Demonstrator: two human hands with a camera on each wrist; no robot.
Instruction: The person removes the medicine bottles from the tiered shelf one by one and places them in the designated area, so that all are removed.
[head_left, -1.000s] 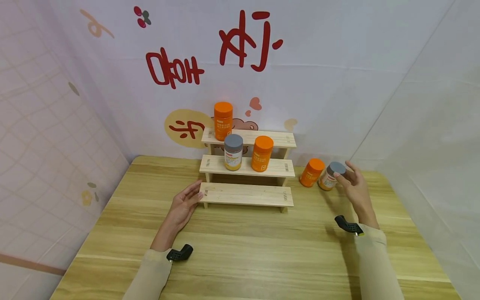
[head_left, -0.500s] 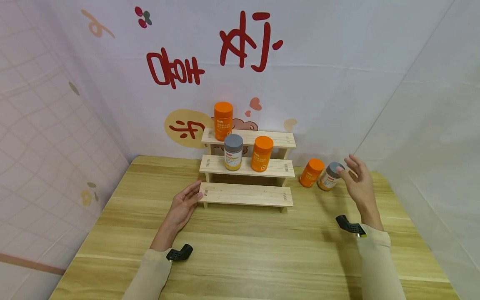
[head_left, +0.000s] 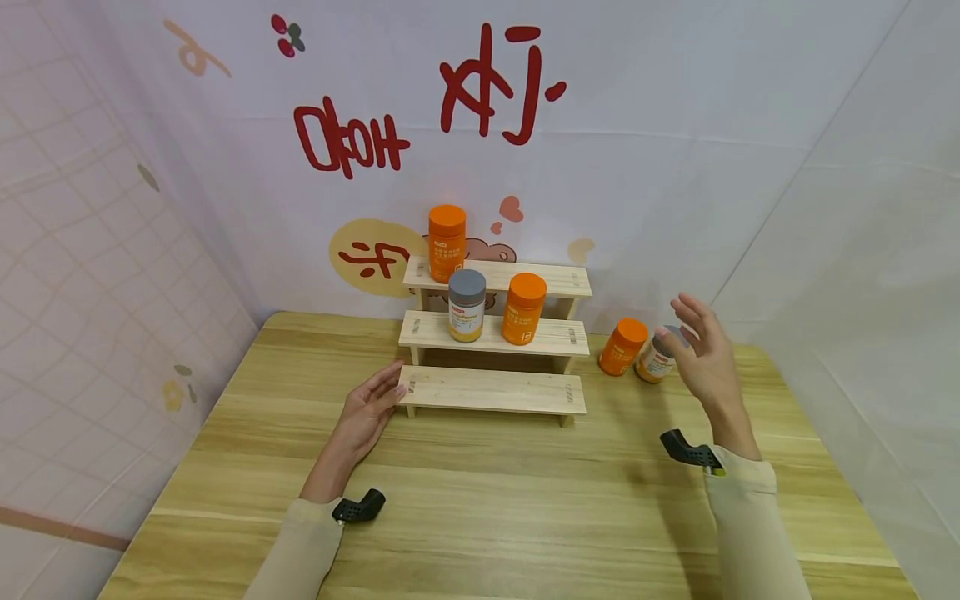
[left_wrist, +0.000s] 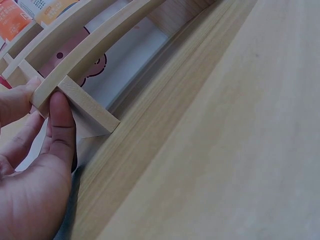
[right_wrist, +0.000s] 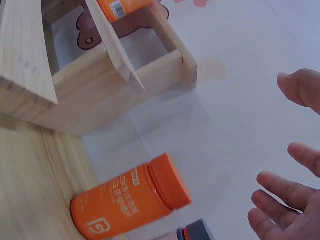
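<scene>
A three-step wooden display stand [head_left: 491, 390] sits on the table. My left hand [head_left: 367, 417] pinches the left end of its lowest step; in the left wrist view the thumb is above the board and fingers [left_wrist: 61, 125] are below it. To the right of the stand are an orange jar [head_left: 623, 347] and, beside it, a grey-lidded jar [head_left: 655, 361], partly hidden by my right hand [head_left: 708, 358]. That hand is raised with its fingers apart and holds nothing. The right wrist view shows a gap between its fingers and the orange jar [right_wrist: 125, 202].
On the stand's top step is another orange jar [head_left: 447, 250]. The middle step carries a grey-lidded jar [head_left: 467, 310] and an orange jar [head_left: 523, 312]. A printed white cloth wall [head_left: 637, 183] rises behind the wooden table [head_left: 510, 508].
My right hand has come away from the grey-lidded jar and is now higher, its fingers spread. That jar stays where it was. The left hand keeps its place on the stand.
</scene>
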